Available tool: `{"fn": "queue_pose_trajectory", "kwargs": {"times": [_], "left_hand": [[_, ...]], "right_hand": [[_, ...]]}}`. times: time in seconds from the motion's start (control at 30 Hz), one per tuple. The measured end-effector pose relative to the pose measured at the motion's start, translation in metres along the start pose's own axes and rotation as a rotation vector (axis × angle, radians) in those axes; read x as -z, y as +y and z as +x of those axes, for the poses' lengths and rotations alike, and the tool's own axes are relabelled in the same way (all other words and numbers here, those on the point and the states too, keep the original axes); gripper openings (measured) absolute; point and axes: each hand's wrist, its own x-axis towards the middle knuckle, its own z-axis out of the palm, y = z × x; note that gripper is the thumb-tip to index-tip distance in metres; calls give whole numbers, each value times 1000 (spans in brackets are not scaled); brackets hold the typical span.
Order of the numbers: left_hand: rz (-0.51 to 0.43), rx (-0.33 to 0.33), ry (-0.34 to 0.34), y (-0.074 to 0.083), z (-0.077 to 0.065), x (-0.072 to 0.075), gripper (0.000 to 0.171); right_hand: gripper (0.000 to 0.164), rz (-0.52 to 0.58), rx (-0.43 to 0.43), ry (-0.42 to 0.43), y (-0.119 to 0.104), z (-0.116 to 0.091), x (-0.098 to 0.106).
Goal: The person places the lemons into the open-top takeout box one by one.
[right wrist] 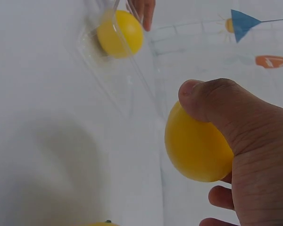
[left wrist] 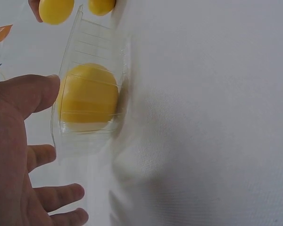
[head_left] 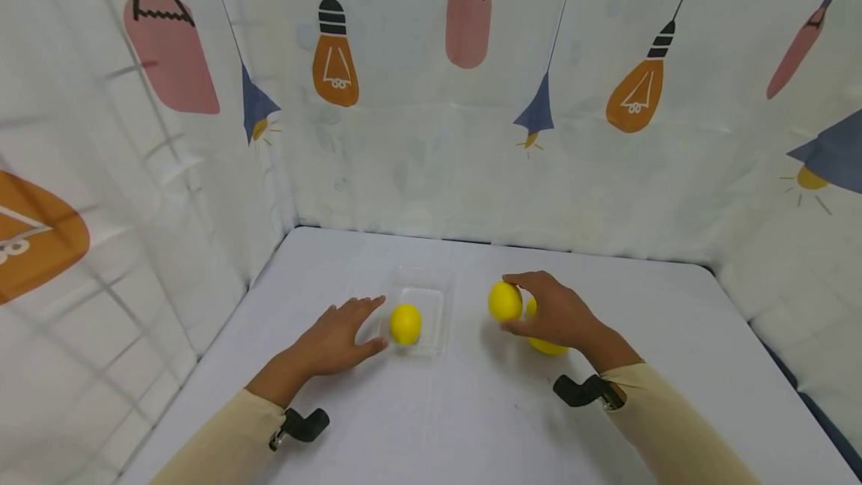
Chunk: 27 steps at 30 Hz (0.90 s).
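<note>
A clear plastic tray (head_left: 436, 331) lies on the table with one smooth yellow lemon (head_left: 405, 324) in its near part. My left hand (head_left: 337, 339) is at the tray's left side, fingers spread and holding nothing. In the left wrist view its thumb (left wrist: 42, 94) is at the tray's rim; whether it touches cannot be told. To the right of the tray, my right hand (head_left: 555, 311) pinches another lemon (head_left: 505, 302) between thumb and fingers, above the table. More yellow fruit (head_left: 547, 347) lies beneath that hand, partly hidden by it.
The white table (head_left: 471, 425) ends at a pale curtain (head_left: 417, 171) printed with lamps, behind and at both sides. Black wrist mounts (head_left: 306, 425) stick out from both sleeves.
</note>
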Motion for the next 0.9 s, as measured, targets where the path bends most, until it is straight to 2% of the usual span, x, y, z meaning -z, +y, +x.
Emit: {"fn": "queue_pose_trajectory", "kwargs": {"times": [0.27, 0.9], "left_hand": [[-7, -1, 2, 0, -1, 0, 78], [-9, -11, 4, 1, -1, 0, 79]], "right_hand": [[81, -11, 34, -3, -11, 9, -7], [82, 1, 20, -34, -36, 26, -28]]}}
